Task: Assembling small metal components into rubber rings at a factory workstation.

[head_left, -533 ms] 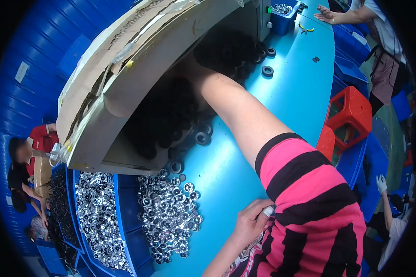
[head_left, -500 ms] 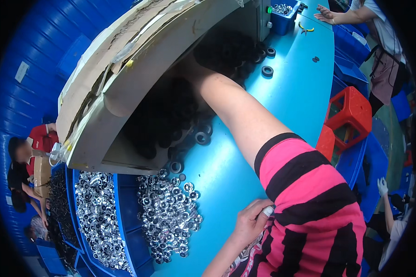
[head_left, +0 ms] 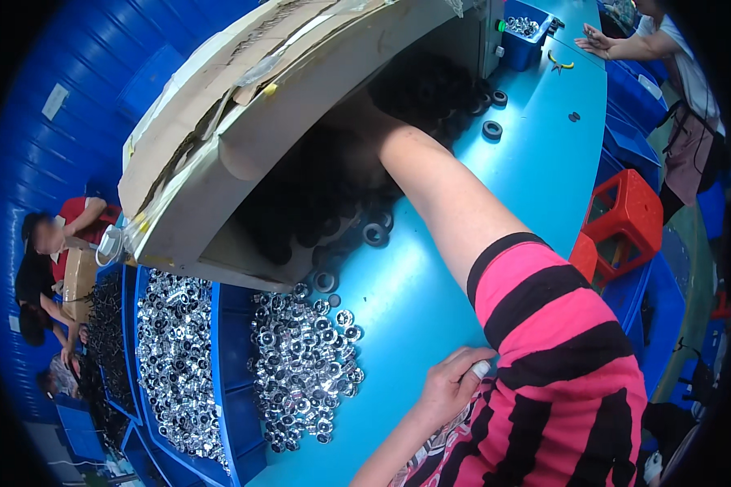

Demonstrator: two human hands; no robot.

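My right arm (head_left: 455,195), in a pink and black striped sleeve, reaches far into a dark open-fronted box (head_left: 179,215). My right hand lies deep in the shadow there, among a heap of black rings (head_left: 300,191), and its fingers are hidden. Close to my body at the table's near edge is my left hand (head_left: 455,383), fingers curled in and thumb wrapped in white. Its fingertips are out of sight, against my striped clothing. Loose black rings (head_left: 374,234) spill from the box front. Left of my left hand, shiny silver ring-shaped parts (head_left: 309,365) lie piled on the blue table (head_left: 390,325).
A blue bin (head_left: 219,390) full of silver parts stands at the left. Farther along the table are a blue tub (head_left: 521,50) and yellow-handled pliers (head_left: 559,63). Red stools (head_left: 625,219) stand beyond the right edge. Other people are at the left and right.
The whole view has shifted slightly, so the box and table appear farther right. My right arm stays inside the box, and my left hand keeps its curled pose.
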